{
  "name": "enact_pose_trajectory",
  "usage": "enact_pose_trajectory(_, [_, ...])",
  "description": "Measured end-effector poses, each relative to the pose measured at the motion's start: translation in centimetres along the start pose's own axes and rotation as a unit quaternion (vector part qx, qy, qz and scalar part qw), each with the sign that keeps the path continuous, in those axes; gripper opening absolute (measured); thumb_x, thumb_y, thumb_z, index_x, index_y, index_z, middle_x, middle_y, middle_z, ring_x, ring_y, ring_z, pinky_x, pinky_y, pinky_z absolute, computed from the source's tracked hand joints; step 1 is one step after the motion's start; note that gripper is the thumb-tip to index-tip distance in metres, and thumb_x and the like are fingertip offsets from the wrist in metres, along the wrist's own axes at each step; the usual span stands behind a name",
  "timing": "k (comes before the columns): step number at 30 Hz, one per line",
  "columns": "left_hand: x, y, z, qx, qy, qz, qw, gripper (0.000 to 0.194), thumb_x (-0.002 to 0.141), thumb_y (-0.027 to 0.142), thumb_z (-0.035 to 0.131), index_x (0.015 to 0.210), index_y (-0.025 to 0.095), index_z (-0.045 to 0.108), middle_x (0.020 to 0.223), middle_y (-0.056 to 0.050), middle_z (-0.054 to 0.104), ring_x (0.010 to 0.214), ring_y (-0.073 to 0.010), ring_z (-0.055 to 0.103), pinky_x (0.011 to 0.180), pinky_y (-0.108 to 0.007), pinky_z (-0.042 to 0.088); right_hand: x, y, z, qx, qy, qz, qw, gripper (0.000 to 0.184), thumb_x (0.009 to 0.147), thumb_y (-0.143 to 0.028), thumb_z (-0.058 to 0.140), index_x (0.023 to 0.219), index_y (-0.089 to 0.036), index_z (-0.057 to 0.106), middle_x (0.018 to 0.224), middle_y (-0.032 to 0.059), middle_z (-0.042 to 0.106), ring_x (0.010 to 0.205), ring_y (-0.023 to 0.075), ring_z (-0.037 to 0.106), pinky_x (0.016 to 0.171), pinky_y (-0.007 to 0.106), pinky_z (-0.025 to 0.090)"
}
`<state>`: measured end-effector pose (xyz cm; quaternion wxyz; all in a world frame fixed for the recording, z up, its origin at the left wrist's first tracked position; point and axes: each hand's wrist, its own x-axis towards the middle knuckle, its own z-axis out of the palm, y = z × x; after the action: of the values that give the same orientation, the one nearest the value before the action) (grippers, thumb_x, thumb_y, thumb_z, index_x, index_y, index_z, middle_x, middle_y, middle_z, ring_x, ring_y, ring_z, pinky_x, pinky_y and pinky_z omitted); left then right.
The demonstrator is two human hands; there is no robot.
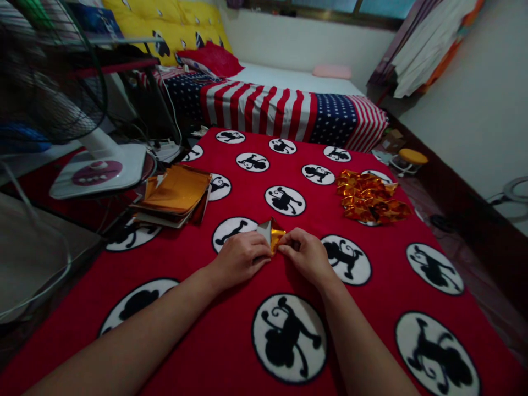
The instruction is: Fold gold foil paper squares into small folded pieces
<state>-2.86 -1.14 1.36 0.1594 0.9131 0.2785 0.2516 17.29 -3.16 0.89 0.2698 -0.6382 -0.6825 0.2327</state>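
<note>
Between my two hands, low over the red patterned cloth [247, 192], is a small piece of gold foil paper [277, 235], partly folded, with a pale underside showing. My left hand [243, 253] is closed on its left side, fingers bent over the paper. My right hand [306, 250] pinches its right edge between thumb and fingers. A stack of gold foil sheets [177, 190] lies to the left on the cloth. Off to the right rests a pile of folded gold foil pieces [367, 198]. My fingers hide part of the paper.
A fan [103, 168] stands at the left, beside a shelf with cables. Behind the cloth is a bed with a stars-and-stripes cover [264, 107], a red pillow [214, 59] and a pink pillow [332, 71]. A yellow stool [412, 157] sits on the floor at right.
</note>
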Motion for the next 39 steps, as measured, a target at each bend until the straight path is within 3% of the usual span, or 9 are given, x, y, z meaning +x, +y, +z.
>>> enact_pose_trajectory(2, [0.2,0.0,0.0,0.020,0.000,0.002,1.000,0.013,0.088,0.020,0.056,0.087,0.018,0.069,0.086,-0.005,0.068,0.083,-0.0163,0.060,0.075,-0.028,0.047,-0.1,0.2,-0.3,0.012,-0.002,-0.026,1.000,0.003,0.075,-0.021,0.069,0.076,-0.023,0.066,0.075,-0.0014,0.061,0.065,0.0127,0.056,0.059,0.024,0.039])
enact_pose_trajectory(6, [0.7,-0.3,0.0,0.064,0.006,-0.002,0.998,0.017,0.090,0.020,0.052,0.088,0.017,0.069,0.086,-0.006,0.068,0.084,-0.0176,0.059,0.077,-0.031,0.045,-0.8,-0.1,-0.7,0.038,0.042,-0.104,0.993,0.005,0.076,-0.018,0.067,0.072,-0.021,0.066,0.102,0.0039,0.060,0.082,0.0150,0.059,0.071,0.027,0.045])
enact_pose_trajectory(9, [0.9,-0.8,-0.1,0.063,0.006,-0.005,0.998,0.017,0.090,0.023,0.054,0.089,0.019,0.071,0.086,-0.005,0.069,0.083,-0.0173,0.060,0.076,-0.031,0.044,-1.2,-0.3,-0.8,0.032,0.041,-0.137,0.989,0.006,0.077,-0.016,0.066,0.075,-0.021,0.065,0.098,0.0039,0.063,0.088,0.0175,0.059,0.076,0.028,0.044])
enact_pose_trajectory(14, [0.6,-1.2,-0.1,0.034,0.010,0.000,0.999,0.015,0.088,0.021,0.057,0.091,0.022,0.072,0.092,-0.005,0.069,0.086,-0.0167,0.060,0.078,-0.030,0.044,-1.2,-0.3,-0.6,-0.001,0.013,-0.075,0.997,0.005,0.078,-0.021,0.066,0.074,-0.023,0.067,0.076,0.0002,0.062,0.064,0.0133,0.055,0.058,0.025,0.038])
enact_pose_trajectory(25, [-0.2,-0.8,0.0,0.044,0.010,0.013,0.999,0.019,0.087,0.018,0.054,0.088,0.020,0.072,0.090,-0.005,0.070,0.088,-0.0186,0.061,0.081,-0.034,0.047,-1.1,-1.2,0.1,-0.034,0.070,-0.014,0.997,0.008,0.079,-0.026,0.066,0.071,-0.023,0.067,0.073,-0.0016,0.065,0.063,0.0124,0.056,0.058,0.024,0.035])
enact_pose_trajectory(39, [-0.1,-0.6,0.5,-0.004,0.058,-0.034,0.998,0.016,0.084,0.017,0.058,0.084,0.018,0.073,0.088,-0.006,0.071,0.086,-0.0181,0.062,0.078,-0.032,0.050,-1.2,-2.1,0.8,-0.116,0.105,0.035,0.987,0.012,0.077,-0.027,0.059,0.066,-0.022,0.060,0.073,-0.0018,0.064,0.065,0.0135,0.058,0.058,0.025,0.033])
